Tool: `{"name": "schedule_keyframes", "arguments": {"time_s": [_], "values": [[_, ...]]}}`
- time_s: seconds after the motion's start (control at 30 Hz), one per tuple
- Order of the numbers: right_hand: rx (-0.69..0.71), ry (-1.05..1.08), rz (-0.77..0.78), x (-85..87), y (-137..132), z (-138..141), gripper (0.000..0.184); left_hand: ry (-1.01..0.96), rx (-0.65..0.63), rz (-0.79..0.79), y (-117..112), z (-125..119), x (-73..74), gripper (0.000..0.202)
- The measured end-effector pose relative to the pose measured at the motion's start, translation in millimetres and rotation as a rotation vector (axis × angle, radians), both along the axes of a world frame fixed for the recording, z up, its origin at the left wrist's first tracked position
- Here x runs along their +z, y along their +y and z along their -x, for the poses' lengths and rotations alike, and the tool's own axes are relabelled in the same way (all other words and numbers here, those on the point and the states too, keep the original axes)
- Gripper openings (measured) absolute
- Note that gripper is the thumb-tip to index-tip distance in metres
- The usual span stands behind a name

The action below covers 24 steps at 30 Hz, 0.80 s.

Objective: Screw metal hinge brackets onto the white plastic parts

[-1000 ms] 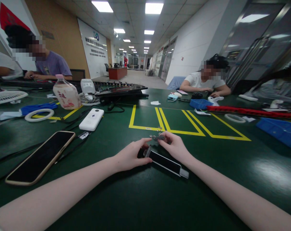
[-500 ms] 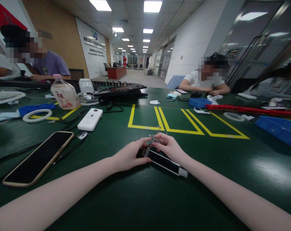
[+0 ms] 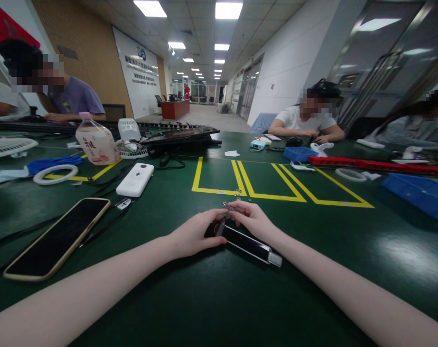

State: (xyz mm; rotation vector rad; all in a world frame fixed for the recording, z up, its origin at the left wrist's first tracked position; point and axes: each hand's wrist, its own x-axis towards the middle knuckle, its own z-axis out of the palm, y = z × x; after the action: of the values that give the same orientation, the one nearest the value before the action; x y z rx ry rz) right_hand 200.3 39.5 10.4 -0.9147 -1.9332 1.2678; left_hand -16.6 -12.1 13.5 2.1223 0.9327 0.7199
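Note:
My left hand (image 3: 192, 235) is closed, fingers and thumb around a small grey metal piece (image 3: 222, 226) that is partly covered by the fingers. From the other side my right hand (image 3: 257, 221) pinches the top of this piece with its fingertips. Just below the hands a black bar with silver edges and a silver end (image 3: 248, 244) lies slanted on the green table; its upper left end passes close to the left fingers, and I cannot tell whether it is joined to the metal piece. Several small metal rings or nuts (image 3: 238, 193) lie just beyond the fingertips.
Yellow tape outlines (image 3: 219, 192) mark the green table (image 3: 204, 303) ahead. To the left are a phone (image 3: 60, 238), a white power bank (image 3: 135, 180), a tape roll (image 3: 55, 174) and a bottle (image 3: 98, 142). Blue trays (image 3: 417, 195) stand right. Other people sit across the table.
The grey metal piece has turned between my fingertips and now shows less of its flat face. My right fingers have shifted slightly; my left hand has hardly moved.

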Motion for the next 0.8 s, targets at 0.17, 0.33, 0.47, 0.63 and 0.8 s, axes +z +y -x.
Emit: {"name": "schedule_keyframes", "arguments": {"time_s": [0.17,0.33,0.47,0.63,0.8], "values": [[-0.003,0.034,0.028,-2.5,4.0,-1.8,0.033,-0.001,-0.001,-0.016,0.2,0.1,0.9,0.064],[0.021,0.002,0.025,-2.3,3.0,-2.9,0.039,-0.012,-0.019,-0.044,1.6,-0.3,-0.7,0.06],[0.037,-0.057,0.011,-3.4,4.3,-4.7,0.044,-0.006,-0.022,-0.041,2.3,-0.2,-1.4,0.059],[0.081,-0.162,-0.065,-2.6,2.2,-4.3,0.04,0.003,-0.015,-0.03,2.4,0.1,-0.8,0.051],[0.067,-0.255,-0.189,-1.3,-0.6,-4.4,0.038,0.022,-0.01,-0.033,1.0,-0.3,1.2,0.047]]}}
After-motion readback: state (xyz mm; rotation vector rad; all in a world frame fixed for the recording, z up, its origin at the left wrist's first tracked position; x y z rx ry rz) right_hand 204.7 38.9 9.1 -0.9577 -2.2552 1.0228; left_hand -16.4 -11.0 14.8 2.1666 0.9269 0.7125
